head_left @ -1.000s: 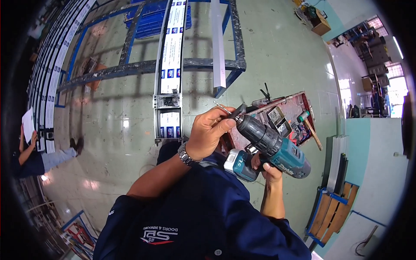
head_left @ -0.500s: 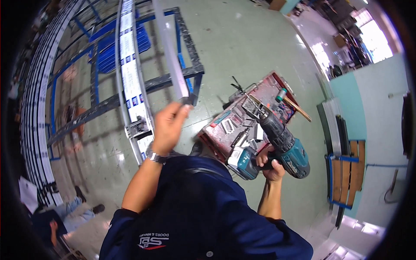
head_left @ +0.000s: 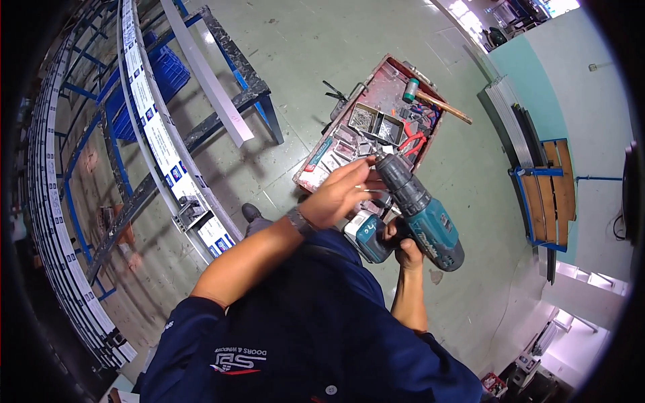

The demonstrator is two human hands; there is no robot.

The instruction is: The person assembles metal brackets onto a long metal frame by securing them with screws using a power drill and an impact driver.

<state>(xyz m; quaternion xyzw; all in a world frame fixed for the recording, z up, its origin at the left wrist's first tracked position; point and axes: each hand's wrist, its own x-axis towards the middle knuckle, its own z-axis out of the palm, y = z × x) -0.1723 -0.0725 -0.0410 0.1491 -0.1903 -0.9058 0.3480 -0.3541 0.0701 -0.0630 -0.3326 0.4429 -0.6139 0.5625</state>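
Left hand (head_left: 339,195): bare, blurry, fingers stretched out right by the nose (head_left: 396,176) of the teal-and-black plastic power drill (head_left: 430,225); cannot tell if they pinch anything.
Drill nose: just right of the left fingertips, pointing up-left; long body slants down-right, past the right hand (head_left: 408,252).
Drill feel: likely heavy, hard, tough; best held by its black handle (head_left: 404,228).
Right hand: wrapped round that handle.

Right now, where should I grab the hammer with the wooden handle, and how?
Probably by its wooden handle, near the free end, coming from the right of the red tray. That end juts past the tray's edge, so a grip could likely close right round it; the green-ended head lies over the tray. The right hand is gripping the drill, so use a free one.
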